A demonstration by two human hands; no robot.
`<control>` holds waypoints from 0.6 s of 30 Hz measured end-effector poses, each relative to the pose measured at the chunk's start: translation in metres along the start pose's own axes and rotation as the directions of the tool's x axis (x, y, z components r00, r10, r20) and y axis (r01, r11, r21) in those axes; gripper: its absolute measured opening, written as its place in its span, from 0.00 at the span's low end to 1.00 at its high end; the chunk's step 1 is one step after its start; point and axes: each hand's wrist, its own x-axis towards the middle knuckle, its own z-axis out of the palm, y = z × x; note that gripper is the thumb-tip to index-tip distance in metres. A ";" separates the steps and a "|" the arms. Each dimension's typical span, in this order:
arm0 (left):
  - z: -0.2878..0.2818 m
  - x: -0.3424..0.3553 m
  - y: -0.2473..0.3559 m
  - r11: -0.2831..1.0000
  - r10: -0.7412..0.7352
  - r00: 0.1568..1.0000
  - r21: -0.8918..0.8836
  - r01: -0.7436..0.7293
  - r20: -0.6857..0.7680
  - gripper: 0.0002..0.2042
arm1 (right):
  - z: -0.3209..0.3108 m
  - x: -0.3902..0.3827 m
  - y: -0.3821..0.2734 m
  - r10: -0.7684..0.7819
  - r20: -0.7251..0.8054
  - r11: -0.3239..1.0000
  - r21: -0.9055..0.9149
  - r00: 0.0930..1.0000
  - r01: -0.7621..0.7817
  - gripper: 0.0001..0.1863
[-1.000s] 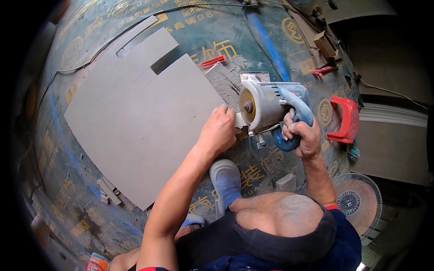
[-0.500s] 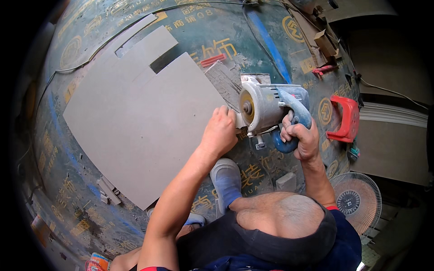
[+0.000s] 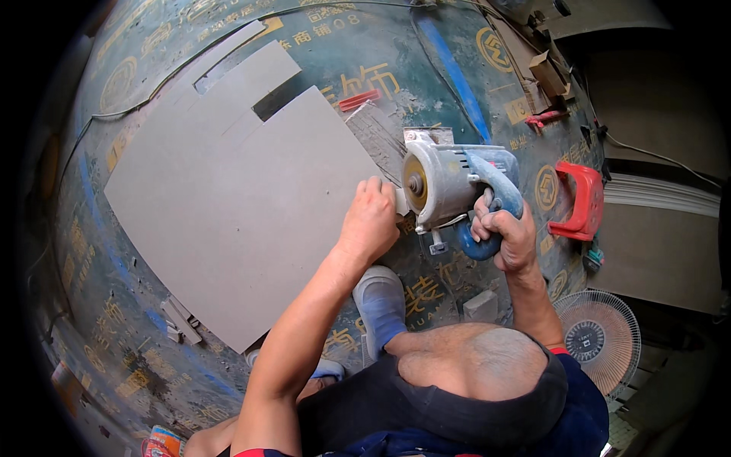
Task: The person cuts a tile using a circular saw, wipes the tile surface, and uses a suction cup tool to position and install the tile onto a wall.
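Observation:
My right hand [image 3: 508, 231] is wrapped around the blue handle of a handheld tile cutter [image 3: 445, 179], whose round blade faces left. Closed over the right edge of a large grey tile [image 3: 236, 186], my left hand [image 3: 371, 215] pinches a small pale tile piece [image 3: 402, 202]. That piece lies between my fingers and the cutter's blade; whether it touches the blade I cannot tell. The large tile lies flat on the floor, with a rectangular notch cut into its far side.
A greyish scrap board [image 3: 375, 133] and a red strip [image 3: 358, 100] lie beyond the cutter. To the right are a red plastic stool [image 3: 581, 202] and a fan [image 3: 594, 341]. Small offcuts [image 3: 181, 320] lie at the left. My shoe [image 3: 379, 301] is close below the cutter.

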 end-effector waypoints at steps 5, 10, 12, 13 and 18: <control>-0.001 0.000 -0.002 1.000 -0.002 1.000 0.024 0.002 0.007 0.16 | 0.001 0.000 0.000 0.010 0.010 1.000 0.009 1.000 -0.010 0.08; -0.003 0.001 0.001 0.999 0.008 1.000 0.040 -0.009 0.018 0.16 | -0.002 0.000 0.000 0.022 0.030 0.999 -0.039 0.999 -0.021 0.11; -0.001 0.002 0.000 0.998 -0.003 1.000 0.056 0.002 0.020 0.15 | -0.004 0.001 0.002 0.026 0.033 0.999 -0.027 0.999 -0.025 0.11; -0.001 0.001 0.000 0.998 0.014 1.000 0.063 -0.014 0.001 0.14 | -0.005 0.001 0.003 0.028 0.034 0.999 -0.020 0.999 -0.028 0.11; 0.002 0.001 -0.002 0.996 0.050 0.998 0.081 -0.047 -0.044 0.11 | -0.004 0.002 0.000 0.039 0.038 0.999 -0.021 0.999 -0.038 0.11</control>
